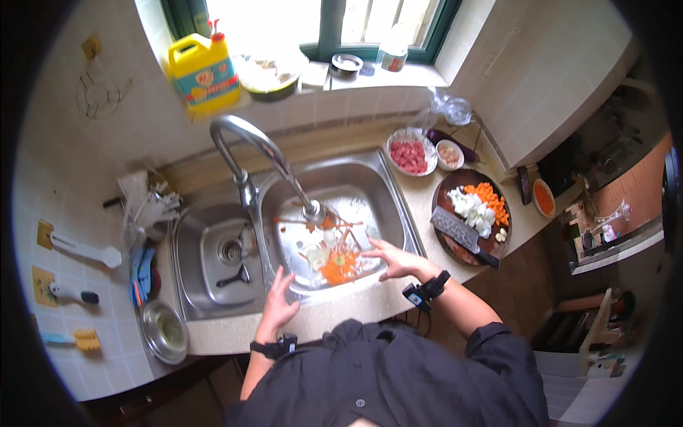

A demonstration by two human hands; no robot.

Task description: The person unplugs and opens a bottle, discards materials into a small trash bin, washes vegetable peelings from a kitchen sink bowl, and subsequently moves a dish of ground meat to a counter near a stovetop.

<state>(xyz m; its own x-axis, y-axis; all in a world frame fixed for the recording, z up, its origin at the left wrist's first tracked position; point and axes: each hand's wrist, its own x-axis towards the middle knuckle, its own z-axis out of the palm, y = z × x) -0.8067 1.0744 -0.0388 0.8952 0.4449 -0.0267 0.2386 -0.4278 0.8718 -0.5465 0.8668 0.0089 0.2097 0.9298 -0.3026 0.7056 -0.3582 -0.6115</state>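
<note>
Over the front rim of the double steel sink (397,197), my left hand (280,304) hangs with spread fingers and holds nothing. My right hand (397,260) is also bare, reaching over the basin's right front corner with its fingers apart. Between and beyond them, orange peelings and shreds (341,264) lie on the floor of the larger basin, mixed with pale onion skins (318,257). Above this heap hangs the spout of a chrome faucet (314,211). A black-handled peeler (235,276) rests in the smaller left basin.
On the right, a round chopping board (448,248) bears a cleaver (456,229), chopped onion (472,211), diced carrot (488,197) and garlic cloves (500,235). Behind it stand a bowl of minced meat (410,156), a smaller bowl (450,155) and an eggplant (469,153). A metal bowl (164,331) sits left.
</note>
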